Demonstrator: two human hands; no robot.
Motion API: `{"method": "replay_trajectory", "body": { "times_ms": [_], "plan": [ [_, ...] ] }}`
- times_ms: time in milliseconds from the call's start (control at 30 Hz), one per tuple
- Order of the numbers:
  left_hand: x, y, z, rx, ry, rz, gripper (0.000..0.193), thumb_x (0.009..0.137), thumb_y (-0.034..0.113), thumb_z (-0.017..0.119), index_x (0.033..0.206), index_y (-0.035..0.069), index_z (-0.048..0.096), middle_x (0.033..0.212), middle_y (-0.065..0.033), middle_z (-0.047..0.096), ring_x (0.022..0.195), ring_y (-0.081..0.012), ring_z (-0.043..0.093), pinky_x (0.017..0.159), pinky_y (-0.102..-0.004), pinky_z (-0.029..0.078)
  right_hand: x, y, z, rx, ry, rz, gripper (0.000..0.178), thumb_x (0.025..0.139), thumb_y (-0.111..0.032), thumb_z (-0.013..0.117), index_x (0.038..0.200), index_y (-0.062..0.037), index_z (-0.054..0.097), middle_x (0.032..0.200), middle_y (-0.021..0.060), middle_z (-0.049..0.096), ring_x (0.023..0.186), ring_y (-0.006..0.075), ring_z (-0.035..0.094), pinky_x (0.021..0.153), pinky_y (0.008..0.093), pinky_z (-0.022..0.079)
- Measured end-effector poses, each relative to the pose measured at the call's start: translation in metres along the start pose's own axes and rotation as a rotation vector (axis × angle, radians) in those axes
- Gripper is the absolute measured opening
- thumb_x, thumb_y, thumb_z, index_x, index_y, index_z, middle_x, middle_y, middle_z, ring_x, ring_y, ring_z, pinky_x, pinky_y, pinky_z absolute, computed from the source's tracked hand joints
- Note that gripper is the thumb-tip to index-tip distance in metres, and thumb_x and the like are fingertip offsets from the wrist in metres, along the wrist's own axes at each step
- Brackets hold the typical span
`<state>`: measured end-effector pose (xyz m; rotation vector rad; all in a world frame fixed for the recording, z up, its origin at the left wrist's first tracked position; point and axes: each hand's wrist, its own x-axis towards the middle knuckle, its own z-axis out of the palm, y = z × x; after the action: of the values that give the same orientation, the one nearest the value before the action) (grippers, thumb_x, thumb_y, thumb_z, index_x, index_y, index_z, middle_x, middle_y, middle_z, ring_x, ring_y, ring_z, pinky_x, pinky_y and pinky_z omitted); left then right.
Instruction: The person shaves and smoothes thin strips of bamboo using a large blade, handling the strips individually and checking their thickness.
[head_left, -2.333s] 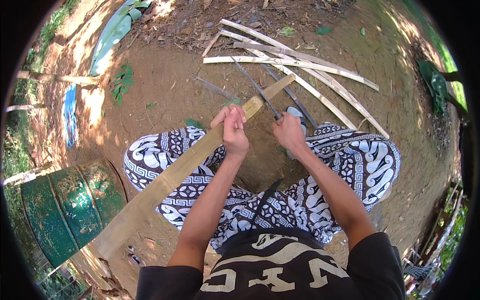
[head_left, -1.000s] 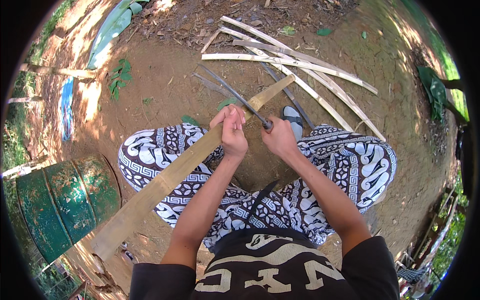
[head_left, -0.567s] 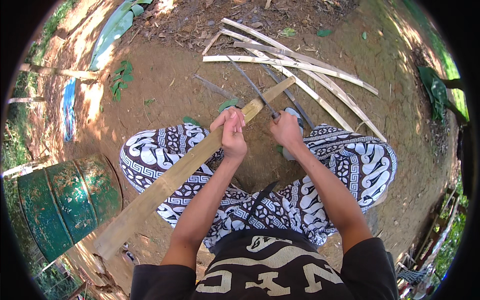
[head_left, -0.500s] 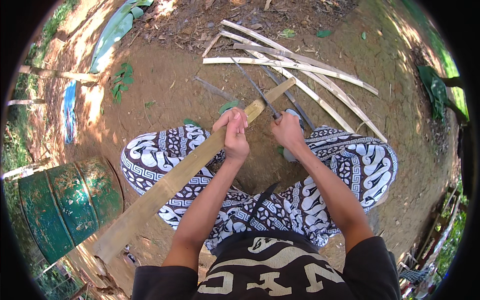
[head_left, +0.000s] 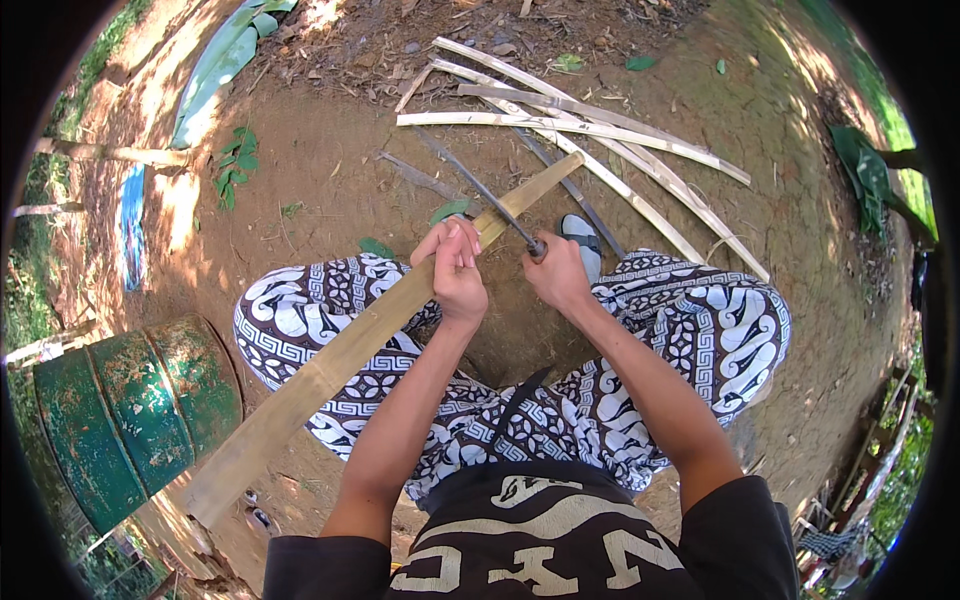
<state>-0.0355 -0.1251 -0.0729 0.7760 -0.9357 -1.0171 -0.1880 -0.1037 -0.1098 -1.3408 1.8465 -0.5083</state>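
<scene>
spanning diagonally from near the green drum across the left thigh, the bamboo strip projects beyond the left hand, whose grip is clenched around it. the right hand has its grip wrapped around the handle of a long dark blade, crossing the strip near its narrow far end. crossed pale strips bound the area ahead; brown soil spreads right of the patterned trousers. the dark shirt bears large pale lettering.

One head-worn fisheye view, facing down
</scene>
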Motion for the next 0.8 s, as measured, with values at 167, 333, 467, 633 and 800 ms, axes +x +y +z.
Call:
{"method": "replay_trajectory", "body": {
  "times_ms": [167,333,467,633,800],
  "plan": [
    [0.001,0.001,-0.001,0.107,-0.032,0.030,0.037,0.097,0.005,0.043,0.062,0.007,0.029,0.061,-0.0020,0.034,0.062,-0.0146,0.040,0.062,-0.0297,0.035,0.019,0.021,0.005,-0.030,0.031,0.009,0.022,0.082,-0.017,0.063,0.088,0.0044,0.066,0.084,0.0308,0.066,0.086,0.0493,0.064,0.080,0.0539,0.052],
    [-0.004,-0.004,-0.004,-0.016,0.036,-0.028,0.038,0.097,0.006,0.042,0.062,0.008,0.029,0.060,-0.0018,0.033,0.061,-0.0148,0.039,0.063,-0.0297,0.035,0.006,0.019,0.004,-0.021,-0.002,-0.008,0.022,0.082,-0.016,0.062,0.088,0.0049,0.067,0.083,0.0301,0.067,0.085,0.0491,0.065,0.078,0.0544,0.052],
    [0.002,-0.005,-0.008,-0.053,0.077,-0.037,0.038,0.098,0.006,0.042,0.062,0.008,0.029,0.060,-0.0019,0.033,0.061,-0.0149,0.039,0.063,-0.0297,0.035,0.027,0.032,0.004,-0.055,0.019,0.080,0.021,0.081,-0.016,0.063,0.087,0.0045,0.066,0.083,0.0303,0.067,0.086,0.0498,0.064,0.078,0.0546,0.052],
    [-0.002,-0.001,-0.003,0.015,0.048,-0.024,0.038,0.097,0.005,0.043,0.062,0.008,0.029,0.061,-0.0014,0.033,0.061,-0.0142,0.039,0.063,-0.0296,0.036,0.014,0.025,0.002,-0.133,0.029,-0.025,0.024,0.083,-0.017,0.062,0.090,0.0054,0.067,0.086,0.0317,0.067,0.088,0.0481,0.067,0.080,0.0531,0.053],
    [0.003,-0.001,0.005,-0.029,0.041,-0.015,0.038,0.097,0.004,0.044,0.062,0.008,0.028,0.061,-0.0013,0.032,0.061,-0.0138,0.038,0.063,-0.0292,0.036,0.053,0.092,-0.005,-0.185,0.062,0.114,0.024,0.083,-0.017,0.063,0.086,0.0062,0.067,0.083,0.0318,0.067,0.086,0.0475,0.067,0.081,0.0526,0.054]
  ]
}}
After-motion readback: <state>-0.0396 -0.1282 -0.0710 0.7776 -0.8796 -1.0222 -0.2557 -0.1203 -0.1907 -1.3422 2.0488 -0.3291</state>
